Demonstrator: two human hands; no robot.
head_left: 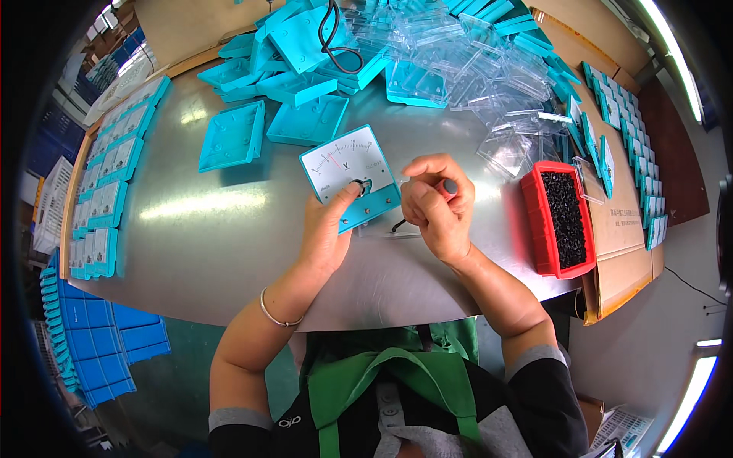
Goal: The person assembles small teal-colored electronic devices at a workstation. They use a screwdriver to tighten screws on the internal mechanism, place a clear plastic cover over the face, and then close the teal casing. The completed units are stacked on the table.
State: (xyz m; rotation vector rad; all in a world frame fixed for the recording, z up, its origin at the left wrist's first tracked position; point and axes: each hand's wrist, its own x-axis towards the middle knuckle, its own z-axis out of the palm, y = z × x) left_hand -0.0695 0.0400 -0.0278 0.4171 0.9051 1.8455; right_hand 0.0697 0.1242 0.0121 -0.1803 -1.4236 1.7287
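Note:
My left hand (pixel 328 229) grips a panel voltmeter (pixel 351 162) by its lower left corner, the thumb lying over its small movement. The meter has a white dial with a red needle and a teal body, and it is tilted above the table. Just to its right, my right hand (pixel 441 206) is closed around a screwdriver (pixel 448 188) with a red and grey handle. Below that hand, a thin dark shaft with a black tip points down and left, apart from the meter. A clear plastic cover (pixel 388 230) lies partly hidden beneath my hands.
Teal cases (pixel 233 136) and clear covers (pixel 504 72) are heaped at the back. A red bin (pixel 544 229) of small black parts stands at right, beside cardboard (pixel 618 229). Rows of meters line the left (pixel 107 202) and right (pixel 641 160) edges. A black cable (pixel 347 61) hangs over the heap.

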